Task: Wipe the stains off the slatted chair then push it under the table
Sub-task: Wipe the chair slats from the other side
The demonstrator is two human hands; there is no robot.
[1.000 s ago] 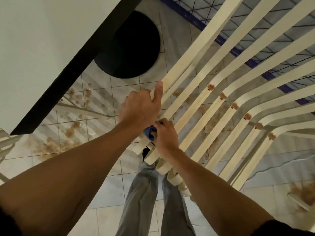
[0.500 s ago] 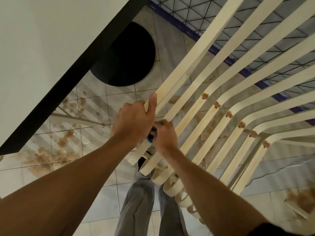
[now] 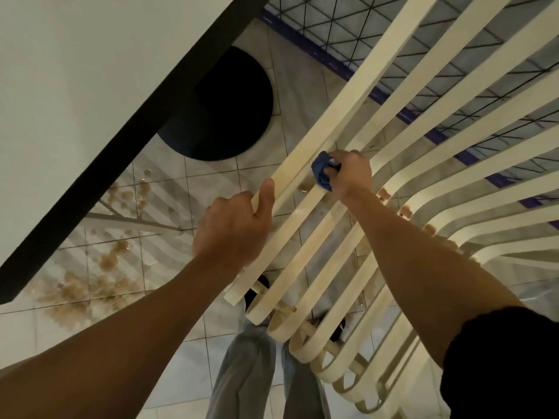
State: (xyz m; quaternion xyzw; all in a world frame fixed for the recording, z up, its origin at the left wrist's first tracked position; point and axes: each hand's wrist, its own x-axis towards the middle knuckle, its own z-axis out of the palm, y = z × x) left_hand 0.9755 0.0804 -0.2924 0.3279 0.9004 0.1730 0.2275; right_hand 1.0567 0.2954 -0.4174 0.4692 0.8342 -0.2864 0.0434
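The cream slatted chair (image 3: 423, 95) fills the right half of the head view, its curved slats running from lower middle to upper right. My left hand (image 3: 233, 228) grips the outermost slat near its lower end, thumb along the top. My right hand (image 3: 351, 173) holds a bunched dark blue cloth (image 3: 322, 173) pressed onto the second slat, farther up the chair. Brown stain blobs (image 3: 404, 211) sit in a row on the slats' bend, right of my right wrist. The white table with a dark edge (image 3: 127, 140) lies at the upper left.
A round black table base (image 3: 230, 107) stands on the tiled floor under the table. Brown spills (image 3: 78, 291) spot the tiles at the left. A blue-bordered mat with a black grid (image 3: 423, 65) lies behind the chair. My legs (image 3: 251, 373) stand below.
My right hand has slid the blue cloth up the slat, away from my left hand. My left hand keeps its grip on the outer slat.
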